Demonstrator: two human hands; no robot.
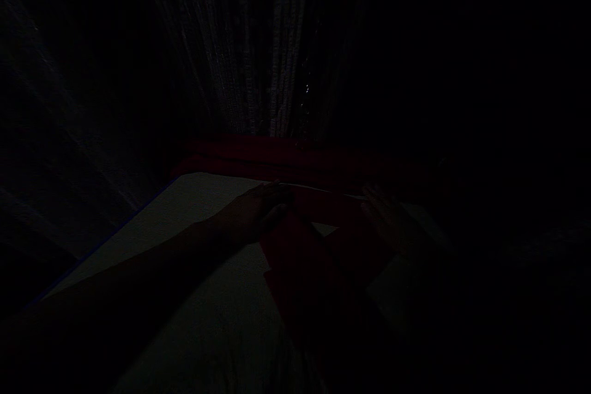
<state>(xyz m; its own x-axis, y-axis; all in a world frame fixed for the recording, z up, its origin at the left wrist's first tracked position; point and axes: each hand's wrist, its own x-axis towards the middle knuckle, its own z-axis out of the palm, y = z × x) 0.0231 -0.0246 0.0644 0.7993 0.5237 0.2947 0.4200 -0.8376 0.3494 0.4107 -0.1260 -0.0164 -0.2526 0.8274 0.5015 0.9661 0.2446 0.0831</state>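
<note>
The view is very dark. A red piece of cloth (300,240) lies flat on a pale surface (203,197), with strips or panels that meet around a small gap. My left hand (258,212) rests on the cloth's upper left corner, fingers stretched out and the thumb a little apart. On the right, my right hand (388,218) lies at the cloth's upper right part with its fingers extended; shadow hides much of it. Neither hand visibly grips anything. The lower end of the cloth fades into darkness.
A bunched dark red fabric (277,157) runs along the far edge of the pale surface. Behind it hang curtain-like vertical folds (281,55). A blue edge (106,237) borders the surface at left. The right side is almost black.
</note>
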